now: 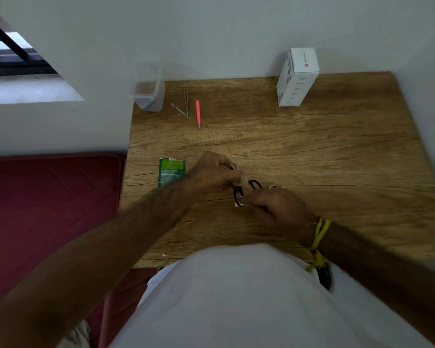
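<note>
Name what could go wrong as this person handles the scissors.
1. The left hand pinches a small white scrap right at the scissors, so the blades could nick a finger.
2. The right hand grips them with curled fingers; a loose hold might let them twist.

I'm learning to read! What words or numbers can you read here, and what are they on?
White box: small red logo and grey print, too blurred to read.
Green packet: pale print, too small and blurred to read.
Held white scrap and scissors: no writing visible.
Nothing here can be read.
</note>
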Action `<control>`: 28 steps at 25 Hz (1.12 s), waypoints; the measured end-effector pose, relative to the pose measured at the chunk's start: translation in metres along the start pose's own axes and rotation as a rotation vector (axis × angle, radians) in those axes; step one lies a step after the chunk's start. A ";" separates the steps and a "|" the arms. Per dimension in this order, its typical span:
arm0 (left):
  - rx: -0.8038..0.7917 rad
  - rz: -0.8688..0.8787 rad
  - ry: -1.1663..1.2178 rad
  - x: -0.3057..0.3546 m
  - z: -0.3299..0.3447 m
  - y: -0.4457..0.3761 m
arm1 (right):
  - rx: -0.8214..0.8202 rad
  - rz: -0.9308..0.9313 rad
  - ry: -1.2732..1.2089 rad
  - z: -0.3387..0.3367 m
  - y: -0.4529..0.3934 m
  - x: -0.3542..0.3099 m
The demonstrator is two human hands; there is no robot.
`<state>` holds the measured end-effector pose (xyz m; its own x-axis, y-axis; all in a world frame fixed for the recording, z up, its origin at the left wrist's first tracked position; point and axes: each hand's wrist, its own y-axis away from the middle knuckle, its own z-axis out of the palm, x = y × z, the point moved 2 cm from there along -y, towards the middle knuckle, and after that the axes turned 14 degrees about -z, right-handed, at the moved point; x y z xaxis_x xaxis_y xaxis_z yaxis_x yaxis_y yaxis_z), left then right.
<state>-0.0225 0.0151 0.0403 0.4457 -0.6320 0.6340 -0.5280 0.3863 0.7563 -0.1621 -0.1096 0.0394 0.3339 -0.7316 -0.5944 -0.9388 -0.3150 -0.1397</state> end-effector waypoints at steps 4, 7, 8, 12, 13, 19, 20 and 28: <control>0.126 0.048 0.176 -0.007 0.002 0.008 | 0.240 0.355 -0.320 0.011 0.001 -0.013; 0.236 0.102 0.306 -0.014 0.006 0.013 | 0.389 0.534 -0.482 0.011 -0.009 -0.021; 0.285 0.124 0.341 -0.016 0.009 0.014 | 0.408 0.591 -0.522 0.009 -0.013 -0.022; 0.456 0.220 0.355 -0.023 0.020 0.021 | 0.488 0.827 -0.776 0.004 -0.022 -0.026; 0.495 0.259 0.321 -0.024 0.020 0.022 | 0.504 0.893 -0.854 0.004 -0.024 -0.027; 0.572 0.615 0.127 -0.029 0.023 0.030 | 0.490 1.107 -1.358 0.001 -0.036 -0.022; 0.588 0.704 0.051 -0.030 0.023 0.031 | 0.512 1.135 -1.461 0.001 -0.036 -0.021; 0.620 0.942 -0.237 -0.041 0.021 0.026 | 0.558 1.108 -1.436 0.009 -0.028 -0.017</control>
<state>-0.0700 0.0369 0.0302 -0.4265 -0.4044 0.8090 -0.8733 0.4169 -0.2520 -0.1423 -0.0827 0.0459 -0.3926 0.6403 -0.6602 -0.6654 0.2978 0.6845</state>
